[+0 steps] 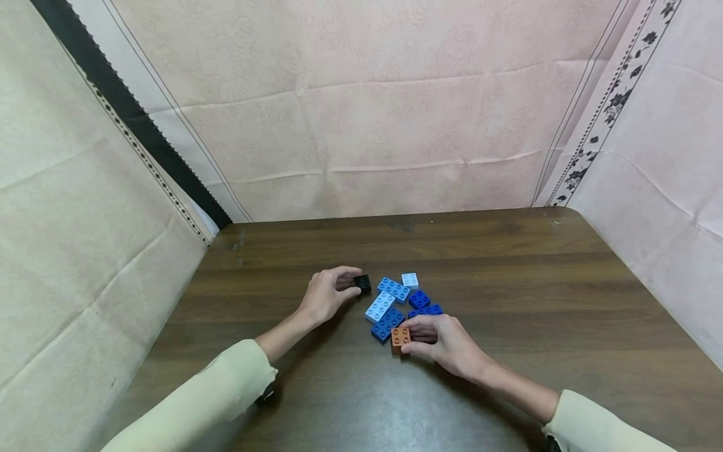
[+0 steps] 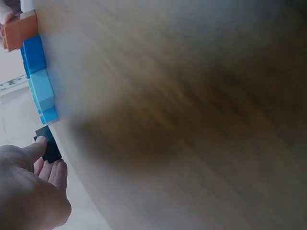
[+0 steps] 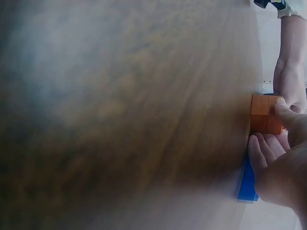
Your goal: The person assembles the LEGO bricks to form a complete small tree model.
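Observation:
My left hand (image 1: 326,296) pinches a small black building brick (image 1: 363,285) between thumb and fingers, at the left of a loose group of bricks. At the near side of the group, my right hand (image 1: 446,342) grips an orange building brick (image 1: 400,339) with its studs facing up. In the right wrist view the thumb presses one side of the orange brick (image 3: 264,115), low over the table. Right behind it lies a blue brick (image 1: 387,324), and a light blue brick (image 1: 380,306) adjoins that one.
Farther back are a mid-blue brick (image 1: 393,289) and a pale blue one (image 1: 410,280). Two dark blue bricks (image 1: 419,299) lie at the right, one partly behind my right hand. The wooden table (image 1: 508,263) is bordered by hanging pale cloth (image 1: 367,125).

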{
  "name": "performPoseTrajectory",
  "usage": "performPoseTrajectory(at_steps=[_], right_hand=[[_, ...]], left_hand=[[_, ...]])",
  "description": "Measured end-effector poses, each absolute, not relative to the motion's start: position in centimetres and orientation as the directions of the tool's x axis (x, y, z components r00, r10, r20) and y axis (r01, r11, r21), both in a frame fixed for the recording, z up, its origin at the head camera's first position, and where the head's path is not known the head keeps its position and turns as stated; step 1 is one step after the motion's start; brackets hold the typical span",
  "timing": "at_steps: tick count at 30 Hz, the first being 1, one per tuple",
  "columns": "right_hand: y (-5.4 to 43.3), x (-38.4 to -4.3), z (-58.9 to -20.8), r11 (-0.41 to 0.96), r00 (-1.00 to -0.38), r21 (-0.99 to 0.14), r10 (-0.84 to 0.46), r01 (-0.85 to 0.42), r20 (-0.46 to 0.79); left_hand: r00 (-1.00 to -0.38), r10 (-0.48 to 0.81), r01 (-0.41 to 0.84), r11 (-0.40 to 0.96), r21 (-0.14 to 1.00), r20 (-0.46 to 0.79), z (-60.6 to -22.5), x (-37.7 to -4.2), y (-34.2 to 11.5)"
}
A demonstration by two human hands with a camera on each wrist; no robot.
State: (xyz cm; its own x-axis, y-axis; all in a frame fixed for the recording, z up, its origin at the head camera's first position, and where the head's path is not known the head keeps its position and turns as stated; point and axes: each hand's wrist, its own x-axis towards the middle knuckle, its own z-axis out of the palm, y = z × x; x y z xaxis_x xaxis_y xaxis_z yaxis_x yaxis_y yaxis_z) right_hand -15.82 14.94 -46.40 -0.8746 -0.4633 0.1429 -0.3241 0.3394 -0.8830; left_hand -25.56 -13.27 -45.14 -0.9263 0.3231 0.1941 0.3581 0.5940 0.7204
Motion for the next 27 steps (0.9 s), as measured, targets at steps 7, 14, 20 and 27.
performPoseTrajectory(at_steps=[7,14,20,27], right_hand=[[14.9,-15.8,-46.5,0.328,-0.875,-0.889,-0.463,-0.318,0.143],[14.9,-15.9,-46.6,0.316,-0.869,-0.893,-0.473,-0.322,0.146],[15.0,-15.9,-46.5,0.318,-0.866,-0.889,-0.475,-0.331,0.153],[15.1,-15.9,-46.5,0.331,-0.871,-0.884,-0.469,-0.329,0.148]], left_hand=[[-0.902,0.372,0.401,0.532,0.746,0.219,-44.0,-24.3,-12.9],[-0.871,0.447,0.422,0.467,0.777,0.205,-42.9,-22.4,-12.3],[-0.825,0.528,0.445,0.389,0.807,0.200,-42.5,-20.8,-11.6],[-0.804,0.575,0.384,0.307,0.871,0.152,-42.8,-19.2,-10.9]])
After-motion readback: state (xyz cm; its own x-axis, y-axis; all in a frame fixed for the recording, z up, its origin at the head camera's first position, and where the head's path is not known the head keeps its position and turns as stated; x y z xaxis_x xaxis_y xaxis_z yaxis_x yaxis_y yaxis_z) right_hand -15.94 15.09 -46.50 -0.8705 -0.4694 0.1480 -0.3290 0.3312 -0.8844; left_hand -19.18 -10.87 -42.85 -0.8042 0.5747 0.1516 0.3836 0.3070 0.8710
